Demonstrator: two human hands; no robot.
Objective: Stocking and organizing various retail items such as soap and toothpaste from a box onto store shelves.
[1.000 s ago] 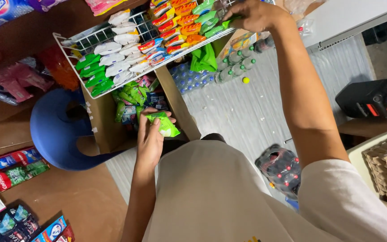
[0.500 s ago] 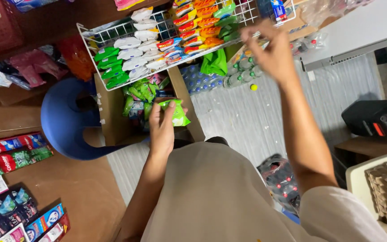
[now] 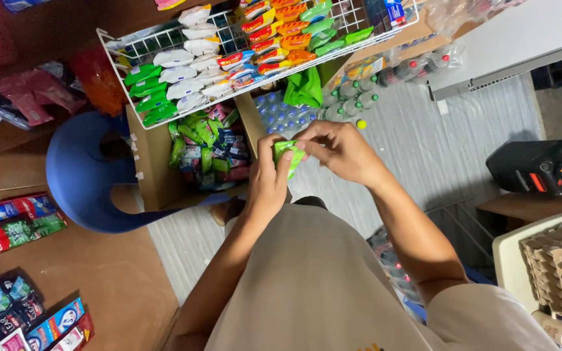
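My left hand and my right hand meet in front of my chest, both gripping a small green packet. Just beyond my hands sits an open cardboard box filled with several green, pink and blue packets. Above it a white wire rack holds rows of green, white, red and orange packets.
A blue plastic chair stands left of the box. Bottles in plastic wrap lie on the floor beyond my hands. A black device sits on a shelf at right, egg trays below it. Toothpaste boxes line the left counter.
My right hand came down from the wire rack and joined my left hand on the green packet. The view shifted slightly right.
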